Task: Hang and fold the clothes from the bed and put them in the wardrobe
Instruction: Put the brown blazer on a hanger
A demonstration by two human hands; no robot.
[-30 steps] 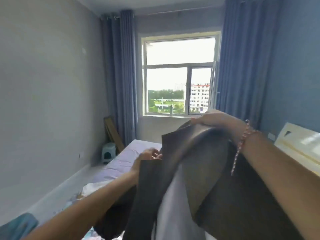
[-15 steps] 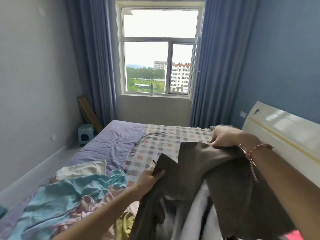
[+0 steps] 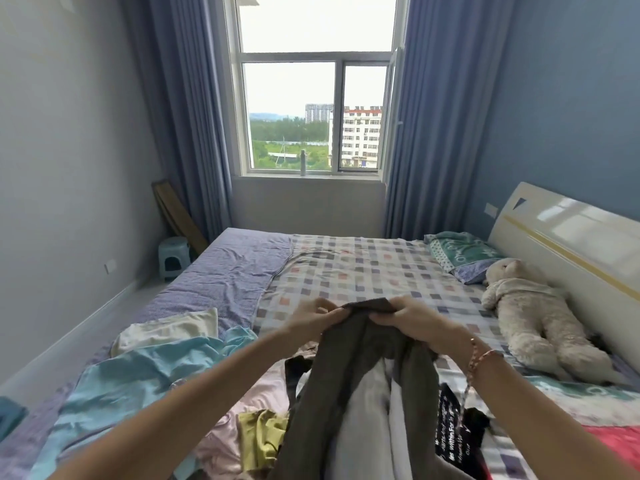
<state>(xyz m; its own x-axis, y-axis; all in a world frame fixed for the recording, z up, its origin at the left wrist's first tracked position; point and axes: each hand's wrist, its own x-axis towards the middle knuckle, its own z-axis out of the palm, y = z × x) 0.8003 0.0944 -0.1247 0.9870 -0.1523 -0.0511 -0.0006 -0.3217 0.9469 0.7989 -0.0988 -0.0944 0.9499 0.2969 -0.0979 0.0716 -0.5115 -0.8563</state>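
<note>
On my feed the dark garment (image 3: pixel 346 375) is the thing to steer by; it hangs from its top edge over the bed (image 3: pixel 363 271), drooping toward the camera with a white layer (image 3: pixel 363 427) showing in its middle. The left hand (image 3: pixel 311 318) grips that top edge at its left corner and the right hand (image 3: pixel 412 320) grips it at the right; the two are close together, fingers curled into the cloth (a red beaded bracelet (image 3: pixel 479 358) sits on the right wrist).

Left of the dark garment a light blue garment (image 3: pixel 138 375) is spread on the bed, with a cream piece (image 3: pixel 169 329) just beyond it; a pink garment (image 3: pixel 256 393) and a crumpled yellow-green one (image 3: pixel 261 434) lie against the dark garment's left side. At its right side a black garment with white lettering (image 3: pixel 450 424) is partly tucked under it. Further right a pale plush toy (image 3: pixel 533 317) lies beside the white headboard (image 3: pixel 571 244), and a green pillow (image 3: pixel 460 251) is beyond the toy. Straight beyond the dark garment is the window (image 3: pixel 311 98); a bottle (image 3: pixel 303 162) stands on its sill. Far to the left, on the floor, is a small stool (image 3: pixel 173 252).
</note>
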